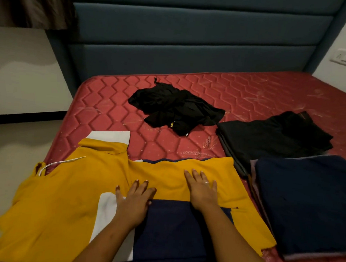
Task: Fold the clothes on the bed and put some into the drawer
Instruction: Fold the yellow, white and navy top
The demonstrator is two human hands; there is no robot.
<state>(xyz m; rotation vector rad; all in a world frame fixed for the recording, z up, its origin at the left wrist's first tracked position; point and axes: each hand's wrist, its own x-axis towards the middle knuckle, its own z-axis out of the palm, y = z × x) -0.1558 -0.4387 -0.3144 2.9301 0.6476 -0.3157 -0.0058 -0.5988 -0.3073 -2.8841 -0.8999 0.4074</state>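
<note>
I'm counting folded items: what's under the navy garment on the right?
Under the navy garment only layered edges show: a greyish folded piece along its near and left sides. How many pieces lie beneath is covered.

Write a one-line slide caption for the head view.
Both hands, left and right, press flat on a yellow shirt on the red mattress, folded dark clothes alongside.

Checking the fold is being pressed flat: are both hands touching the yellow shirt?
Touching. The head view shows the left hand and right hand lying palm-down, fingers spread, flat on the yellow shirt.
</note>
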